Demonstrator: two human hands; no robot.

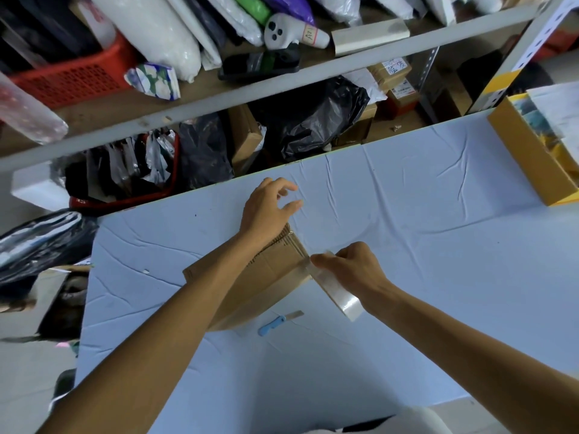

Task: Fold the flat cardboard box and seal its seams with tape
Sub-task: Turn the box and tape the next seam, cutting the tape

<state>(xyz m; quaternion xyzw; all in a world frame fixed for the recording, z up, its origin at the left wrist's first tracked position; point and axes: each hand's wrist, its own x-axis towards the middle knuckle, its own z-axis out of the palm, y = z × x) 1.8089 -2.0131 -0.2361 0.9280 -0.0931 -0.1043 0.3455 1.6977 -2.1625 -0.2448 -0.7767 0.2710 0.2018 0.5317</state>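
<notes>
A brown cardboard box (275, 277), folded into shape, stands on the pale blue table (423, 214), partly hidden by my left forearm. My left hand (269, 208) hovers over its far end with fingers spread and holds nothing I can see. My right hand (351, 264) grips a roll of clear tape (336, 291) at the box's right corner, where a strip of tape meets the cardboard edge.
A small knife with a blue handle (279, 322) lies on the table just in front of the box. An open yellow-brown carton (532, 158) sits at the table's far right. Cluttered shelves with bags, a red basket (72, 76) and parcels stand behind the table.
</notes>
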